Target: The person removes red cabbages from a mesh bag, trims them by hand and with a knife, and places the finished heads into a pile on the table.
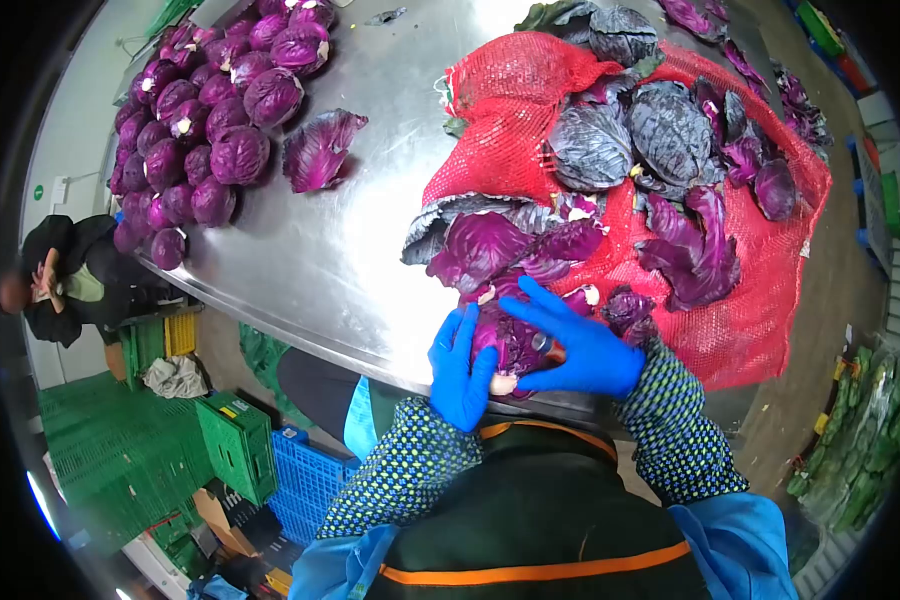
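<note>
At the steel table's [340, 290] near edge: purple cabbage [505, 338], left hand [458, 372] grasping its side. Right hand [592, 355] beside small tool [542, 343]; grip unclear. Best brace cabbage, fingers clear of tool. Loose leaves [482, 247] just beyond.

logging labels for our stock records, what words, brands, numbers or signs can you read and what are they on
No text can be read.
Green wall sign: too small to read.
Label on the green crate: too small and blurred.
</note>
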A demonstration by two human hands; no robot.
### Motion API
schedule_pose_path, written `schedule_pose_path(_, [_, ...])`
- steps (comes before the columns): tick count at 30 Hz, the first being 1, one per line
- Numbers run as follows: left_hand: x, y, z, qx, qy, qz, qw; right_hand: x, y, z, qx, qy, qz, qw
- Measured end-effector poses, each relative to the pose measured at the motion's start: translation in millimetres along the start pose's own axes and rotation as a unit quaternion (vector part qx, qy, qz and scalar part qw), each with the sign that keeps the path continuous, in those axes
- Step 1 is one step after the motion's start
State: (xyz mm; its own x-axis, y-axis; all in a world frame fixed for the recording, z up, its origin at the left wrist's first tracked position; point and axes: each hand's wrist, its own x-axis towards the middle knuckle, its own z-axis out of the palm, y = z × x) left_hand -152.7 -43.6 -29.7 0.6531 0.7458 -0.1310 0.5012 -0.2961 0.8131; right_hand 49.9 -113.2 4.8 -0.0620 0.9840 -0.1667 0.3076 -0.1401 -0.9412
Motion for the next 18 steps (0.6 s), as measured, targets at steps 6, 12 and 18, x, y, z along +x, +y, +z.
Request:
schedule_pose_path(6, [14.5,10.8,-2.9,-0.017,0.001,0.029,0.999,-3.6,25.8,5.9,0.017,0.069,0.055,0.996])
schedule_pose_path(12, [-1.9,18.2,-7.5,0.002,-0.037,-0.036,0.999,22.5,40.7,-0.1,0.312,0.244,0.242,0.886])
schedule_pose_path(18, [4.1,7.3,-16.5,-0.247,-0.056,-0.330,0.909,8.8,15.2,13.2,0.309,0.259,0.233,0.885])
